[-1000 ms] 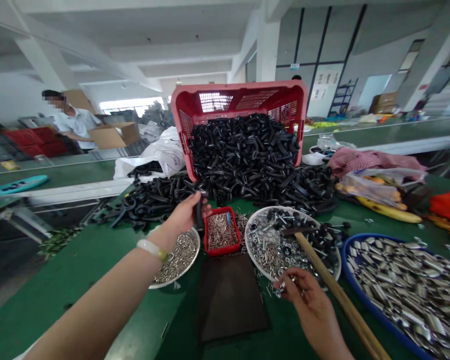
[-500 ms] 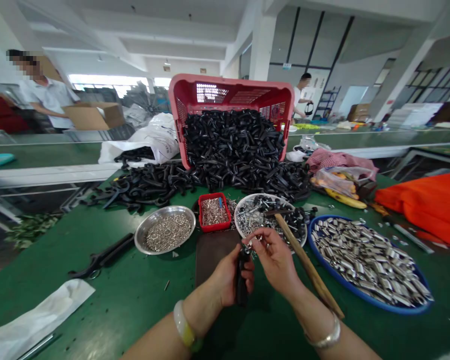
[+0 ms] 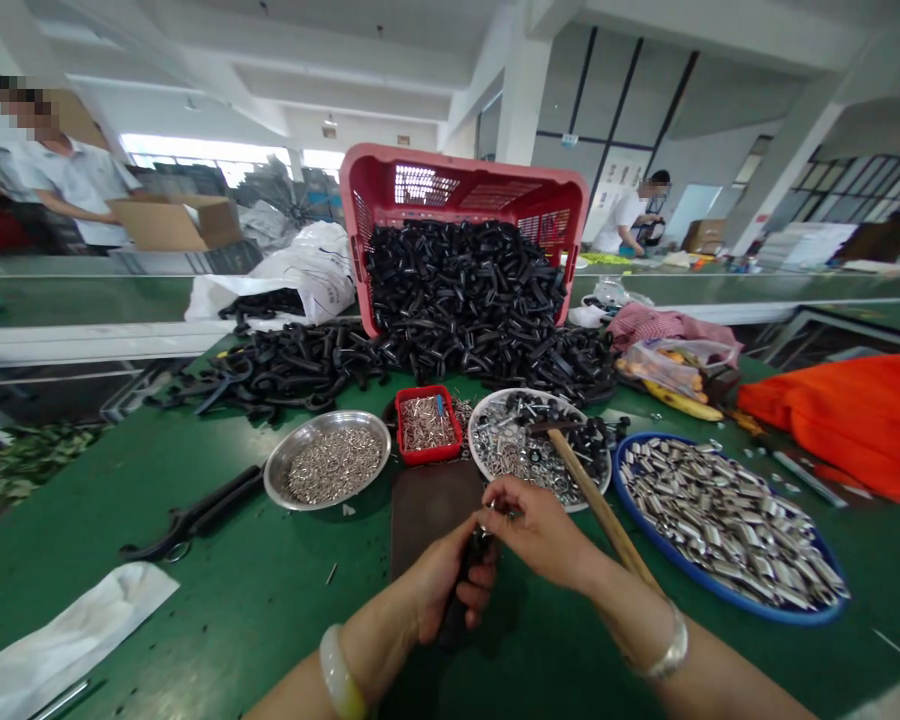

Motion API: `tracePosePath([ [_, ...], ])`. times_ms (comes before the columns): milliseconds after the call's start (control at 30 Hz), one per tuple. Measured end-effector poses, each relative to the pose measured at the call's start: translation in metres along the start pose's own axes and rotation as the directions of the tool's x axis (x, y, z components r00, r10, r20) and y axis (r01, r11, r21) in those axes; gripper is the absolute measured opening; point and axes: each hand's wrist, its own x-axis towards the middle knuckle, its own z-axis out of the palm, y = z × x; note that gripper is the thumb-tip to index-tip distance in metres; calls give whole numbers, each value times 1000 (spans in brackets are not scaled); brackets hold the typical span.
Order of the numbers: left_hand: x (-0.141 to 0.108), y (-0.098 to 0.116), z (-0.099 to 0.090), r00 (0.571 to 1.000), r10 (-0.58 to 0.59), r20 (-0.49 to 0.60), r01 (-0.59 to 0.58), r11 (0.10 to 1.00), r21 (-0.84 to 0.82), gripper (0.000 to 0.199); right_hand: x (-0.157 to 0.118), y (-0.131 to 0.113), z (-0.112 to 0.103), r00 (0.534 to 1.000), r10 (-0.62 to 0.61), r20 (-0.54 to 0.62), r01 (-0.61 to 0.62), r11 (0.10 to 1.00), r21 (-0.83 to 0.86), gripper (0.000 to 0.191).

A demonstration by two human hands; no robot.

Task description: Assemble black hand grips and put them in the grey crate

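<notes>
My left hand [image 3: 436, 578] is wrapped round a black handle-like part [image 3: 454, 612], which tilts with its upper end away from me. At that upper end my right hand [image 3: 544, 532] pinches a small shiny metal piece [image 3: 489, 507], partly hidden by the fingertips. Behind the hands lies a dark brown pad [image 3: 424, 505]. A white dish [image 3: 478, 450] of small metal and black parts stands just beyond my right hand. The wooden handle of a hammer [image 3: 600, 505] leans from this dish down toward my right forearm.
A steel bowl [image 3: 277, 498], a red tray [image 3: 403, 452] and a blue basin [image 3: 679, 572] hold small metal parts. Farther back, a tipped red crate [image 3: 465, 165] spills black parts. An orange cloth [image 3: 840, 415] lies right; two people [image 3: 82, 185] work behind.
Both hands have come slightly closer to me, and the black part leans more. My right fingers have closed in on its upper end. The person at back right has shifted rightward.
</notes>
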Motion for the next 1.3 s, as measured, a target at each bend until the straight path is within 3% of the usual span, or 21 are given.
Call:
tracePosePath([
  [167,-1,-2,0,998,-19,57,17,999,41,53,0,22,4,992,105,-72,-91,982,166,13],
  [233,-1,0,-1,989,-62,132,61,998,8,54,1,30,-2,989,149,-4,-146,974,173,16],
  [267,-1,1,-1,981,-74,180,81,996,-36,53,2,35,-9,983,181,24,-183,975,125,18],
  [333,0,4,-3,973,-37,227,82,978,-190,49,8,46,-28,977,212,-13,-212,969,-129,21],
  [400,2,8,-5,985,47,166,18,928,-372,41,14,58,-51,988,131,-82,-154,826,-541,14],
  [467,6,12,-5,993,95,73,-47,866,-498,36,19,68,-69,989,149,20,-71,580,-812,9],
  [533,10,13,-6,995,98,13,-75,833,-548,35,21,75,-79,965,233,125,23,399,-917,14],
  [633,15,12,-6,997,80,-23,-80,834,-546,34,22,79,-81,944,276,179,85,321,-943,23],
  [767,21,8,-6,997,60,-42,-73,864,-498,33,24,77,-78,954,226,199,99,389,-916,21],
  [867,27,5,-2,999,38,-24,-45,884,-465,34,25,70,-66,977,70,203,121,599,-791,20],
  [933,31,4,3,998,41,-57,-62,891,-450,34,23,63,-49,990,-35,137,120,724,-680,19],
  [1033,35,4,10,987,89,-136,-139,895,-423,33,17,50,-22,991,-131,19,119,822,-557,19],
  [1167,36,2,11,978,107,-178,-174,892,-417,39,6,40,-1,959,-272,84,276,815,-509,25],
  [1300,35,-1,8,984,94,-150,-153,880,-449,41,2,40,0,911,-401,99,388,750,-535,24],
])
